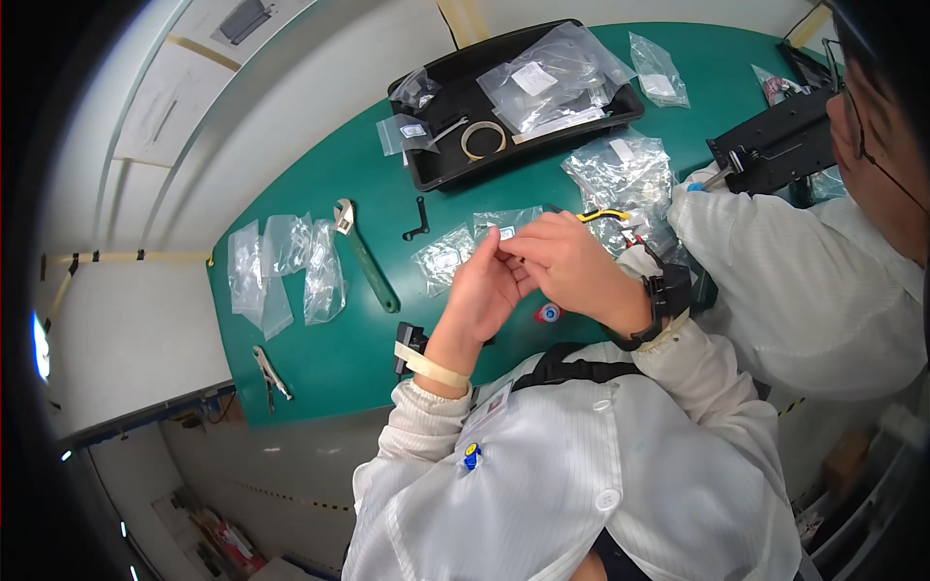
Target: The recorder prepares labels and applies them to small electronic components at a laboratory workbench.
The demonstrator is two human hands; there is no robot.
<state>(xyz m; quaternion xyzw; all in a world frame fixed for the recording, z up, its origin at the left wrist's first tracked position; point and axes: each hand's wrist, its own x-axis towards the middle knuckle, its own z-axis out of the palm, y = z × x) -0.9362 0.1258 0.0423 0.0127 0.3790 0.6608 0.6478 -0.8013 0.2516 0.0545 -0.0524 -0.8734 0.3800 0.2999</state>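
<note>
My left hand [480, 295] and my right hand [579, 263] meet at the fingertips above the green table. Thumbs and forefingers pinch together; whatever lies between them is too small or hidden to make out. Just behind the fingers lies a clear plastic bag [523, 220] with a white label, partly covered by them. Another small clear bag [446, 259] rests beside my left hand. By my right hand are a yellow-and-black handled tool [603, 214] and a small round red-and-blue item [548, 313]. A black bracket-like part [417, 221] lies beyond my left hand.
A black tray [426, 179] at the back holds plastic bags and a tape roll [482, 141]. Leftward lie an adjustable wrench [366, 257], locking pliers [271, 376] and clear bags [260, 276]. At right, a co-worker's white sleeve [775, 281] reaches beside a black metal assembly [780, 145].
</note>
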